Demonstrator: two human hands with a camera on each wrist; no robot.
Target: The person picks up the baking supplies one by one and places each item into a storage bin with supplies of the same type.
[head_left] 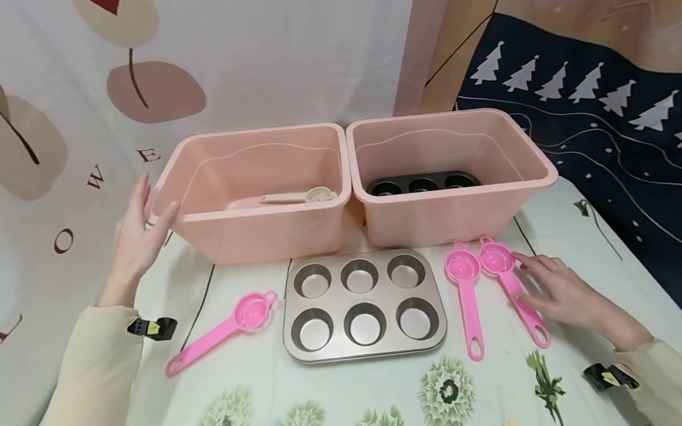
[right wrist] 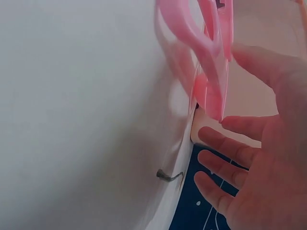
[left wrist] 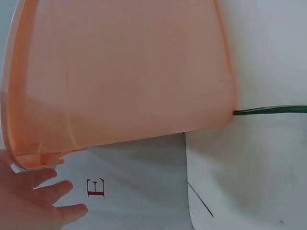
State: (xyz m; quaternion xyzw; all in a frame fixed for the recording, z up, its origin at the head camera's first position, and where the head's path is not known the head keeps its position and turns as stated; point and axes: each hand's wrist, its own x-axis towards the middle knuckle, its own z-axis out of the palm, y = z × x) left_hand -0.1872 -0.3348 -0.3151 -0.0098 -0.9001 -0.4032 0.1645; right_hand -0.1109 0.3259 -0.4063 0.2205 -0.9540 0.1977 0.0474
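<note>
- One desk [head_left: 166,405] is under all the things. Its near edge is cut off.
- The left bin [head_left: 261,236] and the right bin [head_left: 451,213] are pink and stand side by side. That makes two. Their front walls hide some of what is inside.
- One silver pan [head_left: 363,298] with six cups sits in front of the bins.
- One dark pan [head_left: 423,178] is in the right bin. Three cups show; the rest is hidden.
- The left hand [head_left: 137,243] is at the outer end of the left bin, fingers straight and wide.
- The right hand [head_left: 565,291] has wide fingers too, right at the right pink scoop [head_left: 528,319]. It is hard to tell how firmly they touch it.
- The middle pink scoop [head_left: 469,299] lies beside that one, and the left pink scoop [head_left: 222,332] lies left of the silver pan. That makes three on the desk.
- At least one pale scoop [head_left: 291,197] is in the left bin, partly hidden.
</note>
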